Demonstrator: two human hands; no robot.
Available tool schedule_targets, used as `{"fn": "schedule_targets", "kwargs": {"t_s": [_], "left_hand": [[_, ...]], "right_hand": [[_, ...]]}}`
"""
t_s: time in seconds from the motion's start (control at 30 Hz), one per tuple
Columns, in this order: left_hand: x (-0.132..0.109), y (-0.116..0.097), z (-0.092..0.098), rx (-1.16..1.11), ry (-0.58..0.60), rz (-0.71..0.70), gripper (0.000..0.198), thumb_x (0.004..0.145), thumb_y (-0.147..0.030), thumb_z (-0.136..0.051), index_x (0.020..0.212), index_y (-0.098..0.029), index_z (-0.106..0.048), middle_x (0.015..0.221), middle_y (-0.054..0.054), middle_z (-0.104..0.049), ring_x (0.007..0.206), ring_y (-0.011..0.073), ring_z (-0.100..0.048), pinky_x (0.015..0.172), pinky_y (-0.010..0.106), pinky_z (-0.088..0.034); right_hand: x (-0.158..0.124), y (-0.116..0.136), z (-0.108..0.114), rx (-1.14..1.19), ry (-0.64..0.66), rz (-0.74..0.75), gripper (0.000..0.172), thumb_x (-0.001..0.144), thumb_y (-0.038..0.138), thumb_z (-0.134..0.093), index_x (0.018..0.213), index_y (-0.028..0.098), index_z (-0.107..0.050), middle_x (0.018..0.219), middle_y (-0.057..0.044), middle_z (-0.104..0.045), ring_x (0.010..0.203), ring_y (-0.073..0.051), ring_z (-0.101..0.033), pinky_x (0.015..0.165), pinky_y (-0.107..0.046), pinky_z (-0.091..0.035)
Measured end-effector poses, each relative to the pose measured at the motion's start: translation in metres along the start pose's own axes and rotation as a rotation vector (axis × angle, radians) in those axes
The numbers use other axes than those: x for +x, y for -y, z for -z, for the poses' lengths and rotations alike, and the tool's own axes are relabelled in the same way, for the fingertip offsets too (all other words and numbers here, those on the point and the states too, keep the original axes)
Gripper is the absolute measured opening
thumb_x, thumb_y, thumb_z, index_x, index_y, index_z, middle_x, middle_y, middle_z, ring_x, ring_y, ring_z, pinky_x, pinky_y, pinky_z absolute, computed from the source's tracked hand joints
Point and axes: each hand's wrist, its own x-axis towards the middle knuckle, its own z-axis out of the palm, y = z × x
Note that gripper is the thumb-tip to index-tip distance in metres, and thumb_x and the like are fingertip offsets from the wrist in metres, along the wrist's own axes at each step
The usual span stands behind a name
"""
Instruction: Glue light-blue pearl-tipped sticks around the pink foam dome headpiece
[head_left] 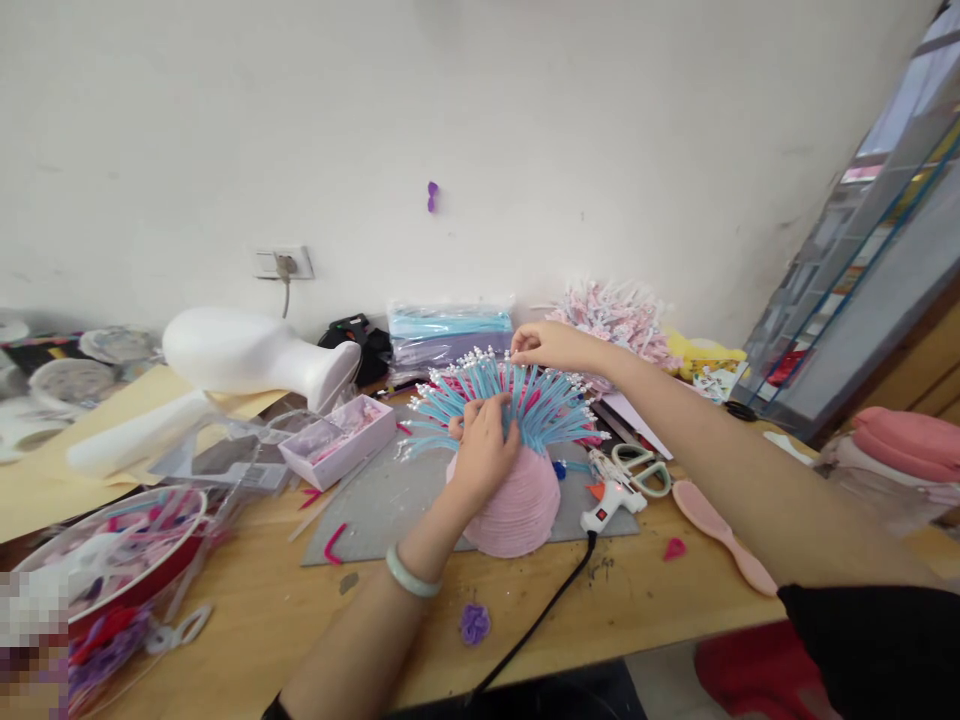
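Observation:
A pink ribbed base point(517, 510) stands on a grey mat point(375, 520), with a dense spray of light-blue pipe cleaner stems point(559, 405) fanning out of its top. White pearl-like beads tip the stems, and some deep pink shows among them. My left hand point(487, 445), a pale bangle on its wrist, reaches into the front of the spray with curled fingers closed around stems. Over the back of the spray, my right hand point(551, 345) pinches at a beaded stem tip. Its thumb and finger meet there; the fingers partly hide the tip.
Right of the base lie a white glue gun point(611, 505) with a black cable, scissors point(645, 470) and a pink hairbrush point(724, 535). To the left are a lilac box point(337, 440), a white foam head form point(247, 355) and a round tray point(191, 510). A purple flower point(475, 624) lies in front.

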Motion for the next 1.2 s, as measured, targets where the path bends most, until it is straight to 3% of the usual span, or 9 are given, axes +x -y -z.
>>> {"fn": "schedule_targets", "kwargs": {"t_s": [0.23, 0.4, 0.53, 0.67, 0.8, 0.9, 1.03, 1.2], "left_hand": [[0.026, -0.005, 0.010, 0.097, 0.187, -0.002, 0.039, 0.081, -0.018, -0.043, 0.120, -0.015, -0.046, 0.111, 0.012, -0.062, 0.105, 0.0280, -0.050, 0.085, 0.041, -0.034], [0.040, -0.002, 0.019, -0.015, 0.298, 0.041, 0.036, 0.076, -0.017, -0.050, 0.112, -0.019, -0.053, 0.100, 0.007, -0.067, 0.099, 0.0248, -0.058, 0.088, 0.041, -0.034], [0.039, 0.008, 0.020, -0.081, 0.269, 0.013, 0.019, 0.074, -0.018, -0.053, 0.092, -0.020, -0.060, 0.091, 0.004, -0.068, 0.089, 0.0221, -0.061, 0.087, 0.039, -0.035], [0.034, 0.013, 0.017, -0.165, 0.206, 0.017, 0.007, 0.073, -0.021, -0.055, 0.080, -0.019, -0.058, 0.082, 0.002, -0.068, 0.080, 0.0201, -0.062, 0.079, 0.034, -0.040], [0.031, 0.012, 0.016, -0.146, 0.151, 0.016, 0.005, 0.076, -0.022, -0.053, 0.077, -0.019, -0.056, 0.077, 0.001, -0.068, 0.077, 0.0201, -0.062, 0.081, 0.037, -0.038], [0.027, 0.012, 0.014, -0.162, 0.128, 0.004, 0.014, 0.078, -0.019, -0.050, 0.091, -0.020, -0.054, 0.083, 0.001, -0.070, 0.083, 0.0201, -0.063, 0.086, 0.038, -0.035], [0.017, 0.019, 0.012, -0.159, 0.136, -0.056, 0.030, 0.079, -0.013, -0.046, 0.107, -0.022, -0.047, 0.093, 0.001, -0.070, 0.094, 0.0189, -0.061, 0.087, 0.036, -0.034], [-0.003, 0.029, 0.014, -0.086, 0.121, -0.170, 0.031, 0.080, -0.012, -0.041, 0.110, -0.020, -0.048, 0.105, 0.004, -0.064, 0.095, 0.0170, -0.058, 0.086, 0.034, -0.034]], "right_hand": [[-0.015, -0.011, -0.010, 0.148, -0.083, 0.032, 0.007, 0.073, 0.021, -0.056, 0.077, 0.016, -0.055, 0.063, 0.002, -0.058, 0.059, -0.011, -0.055, 0.058, -0.024, -0.042], [-0.020, -0.025, -0.032, 0.364, -0.238, -0.025, 0.012, 0.070, 0.025, -0.058, 0.076, 0.017, -0.051, 0.067, 0.002, -0.057, 0.061, -0.012, -0.056, 0.060, -0.025, -0.044], [-0.026, -0.025, -0.054, 0.451, -0.353, -0.123, 0.031, 0.065, 0.024, -0.064, 0.093, 0.016, -0.051, 0.083, -0.001, -0.059, 0.071, -0.012, -0.057, 0.067, -0.026, -0.044], [-0.032, -0.021, -0.072, 0.433, -0.330, -0.236, 0.054, 0.064, 0.021, -0.067, 0.112, 0.015, -0.044, 0.087, -0.004, -0.060, 0.071, -0.013, -0.057, 0.068, -0.028, -0.044], [-0.036, -0.017, -0.083, 0.463, -0.359, -0.215, 0.068, 0.063, 0.022, -0.069, 0.123, 0.018, -0.036, 0.096, -0.006, -0.060, 0.079, -0.014, -0.058, 0.070, -0.027, -0.044], [-0.039, -0.014, -0.087, 0.403, -0.382, -0.179, 0.058, 0.068, 0.021, -0.064, 0.121, 0.017, -0.039, 0.086, -0.003, -0.061, 0.075, -0.014, -0.057, 0.067, -0.026, -0.043], [-0.040, -0.012, -0.088, 0.251, -0.325, -0.171, 0.019, 0.072, 0.024, -0.060, 0.089, 0.016, -0.059, 0.073, -0.001, -0.061, 0.069, -0.014, -0.055, 0.063, -0.025, -0.040], [-0.032, -0.017, -0.087, 0.199, -0.210, -0.159, 0.014, 0.071, 0.027, -0.061, 0.074, 0.013, -0.064, 0.071, -0.003, -0.064, 0.067, -0.014, -0.056, 0.060, -0.023, -0.038]]}}
